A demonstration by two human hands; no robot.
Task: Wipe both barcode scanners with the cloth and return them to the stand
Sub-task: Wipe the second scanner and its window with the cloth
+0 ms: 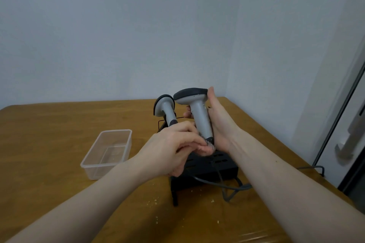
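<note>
The held barcode scanner (197, 108) stands nearly upright above the black stand (209, 165), its grey handle running top to bottom with a slight lean, base end down, and its dark-rimmed head pointing left. The right hand (219, 124) wraps the handle from the right, fingertips showing on the far side. The left hand (175, 148) pinches a small striped cloth (209, 145) against the handle's lower end. The second scanner (166, 109) sits in the stand just behind and left, handle down, head also turned left. Grey cables (231, 187) trail from the stand's front. A clear plastic container (107, 153) lies to the left on the wooden table (49, 134), which carries scattered crumbs. Plain pale walls meet in a corner behind.
</note>
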